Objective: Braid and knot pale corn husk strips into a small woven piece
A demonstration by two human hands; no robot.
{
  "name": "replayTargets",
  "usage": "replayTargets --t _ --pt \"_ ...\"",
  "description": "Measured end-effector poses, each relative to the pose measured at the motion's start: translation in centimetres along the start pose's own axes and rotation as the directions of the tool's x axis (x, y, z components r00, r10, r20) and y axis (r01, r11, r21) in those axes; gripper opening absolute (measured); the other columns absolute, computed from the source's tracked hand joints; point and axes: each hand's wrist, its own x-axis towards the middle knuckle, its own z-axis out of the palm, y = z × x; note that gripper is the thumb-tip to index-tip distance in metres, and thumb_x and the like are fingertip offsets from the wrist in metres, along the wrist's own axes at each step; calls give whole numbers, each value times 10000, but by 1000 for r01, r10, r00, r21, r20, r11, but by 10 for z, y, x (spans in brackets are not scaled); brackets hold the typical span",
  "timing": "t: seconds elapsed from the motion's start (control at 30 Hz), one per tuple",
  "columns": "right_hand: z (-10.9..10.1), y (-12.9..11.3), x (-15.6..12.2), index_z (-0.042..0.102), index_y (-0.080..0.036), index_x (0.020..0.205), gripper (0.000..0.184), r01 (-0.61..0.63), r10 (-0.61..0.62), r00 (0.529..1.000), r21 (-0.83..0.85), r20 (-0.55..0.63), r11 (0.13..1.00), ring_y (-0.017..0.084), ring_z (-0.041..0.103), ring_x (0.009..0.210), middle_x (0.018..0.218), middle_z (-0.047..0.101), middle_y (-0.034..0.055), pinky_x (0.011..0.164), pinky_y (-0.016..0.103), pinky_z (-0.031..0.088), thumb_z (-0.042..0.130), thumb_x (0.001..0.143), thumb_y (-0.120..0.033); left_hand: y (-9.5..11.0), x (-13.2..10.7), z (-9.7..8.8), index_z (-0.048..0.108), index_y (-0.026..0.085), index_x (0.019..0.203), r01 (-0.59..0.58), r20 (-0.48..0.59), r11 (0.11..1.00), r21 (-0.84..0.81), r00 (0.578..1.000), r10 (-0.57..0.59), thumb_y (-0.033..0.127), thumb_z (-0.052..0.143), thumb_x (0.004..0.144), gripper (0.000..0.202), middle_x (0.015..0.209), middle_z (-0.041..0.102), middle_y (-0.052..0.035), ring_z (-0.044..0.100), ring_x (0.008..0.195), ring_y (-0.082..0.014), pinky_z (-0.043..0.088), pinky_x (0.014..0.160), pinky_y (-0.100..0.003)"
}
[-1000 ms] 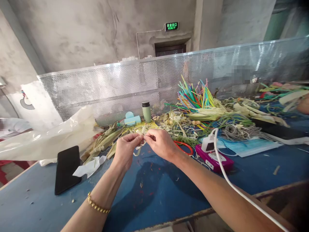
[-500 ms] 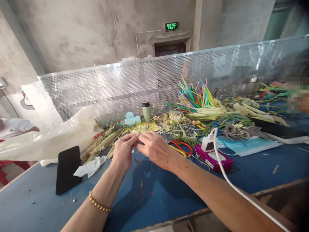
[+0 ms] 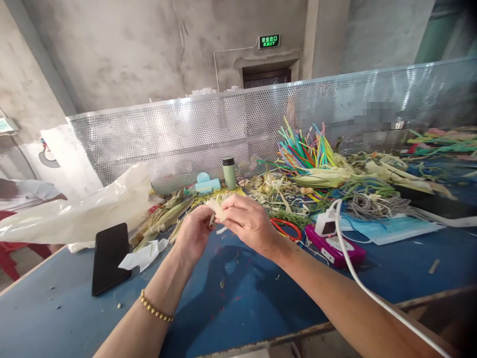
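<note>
A small cream-coloured piece of corn husk (image 3: 217, 209) is held up between my two hands over the near middle of the table. My left hand (image 3: 193, 232), with a gold bead bracelet on the wrist, pinches its left side between thumb and fingers. From the right, my right hand (image 3: 250, 224) is closed on the same piece, fingers bent. My fingers partly cover it, so its full shape is hidden. Just behind the hands lie dry corn husks (image 3: 167, 215) and a heap of husk scraps (image 3: 276, 189).
A black phone (image 3: 109, 258) and crumpled white paper (image 3: 144, 256) lie left on the blue table (image 3: 208, 318). To the right are a purple box (image 3: 335, 246) with charger and white cable, a blue mask (image 3: 395, 228) and coloured sticks (image 3: 305, 149). A green bottle (image 3: 229, 174) stands behind.
The cream husk piece now shows clearly between my fingers, where it was mostly covered before. My right hand has turned and its fingers have lifted. The view has shifted slightly left.
</note>
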Motion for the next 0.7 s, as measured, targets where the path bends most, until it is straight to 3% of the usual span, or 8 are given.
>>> replayTargets --t 0.1,0.23,0.3,0.37,0.5,0.63,0.7 --pt "4 -1 1 671 -173 753 162 -239 266 961 250 -81 938 130 597 758 820 665 43 672 262 466 643 884 -263 1 -3 1 593 155 629 -3 44 1000 -18 999 4 201 729 605 146 594 532 27 471 553 -89 342 535 -240" --pt "6 1 2 659 -155 732 188 -533 616 788 491 -8 689 88 505 498 619 628 0 476 232 420 698 811 -321 3 -7 3 601 156 618 -12 72 999 52 997 8 221 739 620 152 572 552 16 500 558 -107 333 551 -249" --pt "6 3 2 644 -146 716 202 -601 690 723 529 39 599 73 469 443 589 616 -5 428 221 389 704 790 -324 4 -8 5 616 152 624 -15 71 998 64 997 11 224 744 612 147 596 573 9 510 562 -108 336 560 -250" --pt "7 3 2 631 -141 696 199 -627 714 698 518 42 582 67 457 425 570 604 -9 418 216 377 705 777 -308 5 -9 7 626 149 624 -14 73 997 69 997 9 227 748 606 146 610 583 4 516 564 -110 342 567 -252" --pt "7 3 3 637 -145 716 178 -605 698 715 512 14 609 80 487 472 591 606 -3 452 220 403 688 785 -300 5 -9 8 634 147 620 -18 83 998 66 996 13 237 754 620 151 612 586 -1 517 569 -110 353 581 -255" --pt "2 4 4 678 -159 739 174 -510 582 813 515 26 689 104 548 606 778 665 41 533 238 452 696 790 -324 4 -6 3 654 144 640 -30 77 998 51 997 26 240 769 641 150 614 585 -3 509 579 -103 359 585 -251" --pt "-3 5 5 684 -165 737 191 -513 554 829 508 82 692 95 525 581 808 673 43 507 236 437 695 795 -346 4 -5 1 665 141 653 -35 75 999 39 997 32 241 777 642 151 618 586 -3 505 580 -99 361 585 -247"
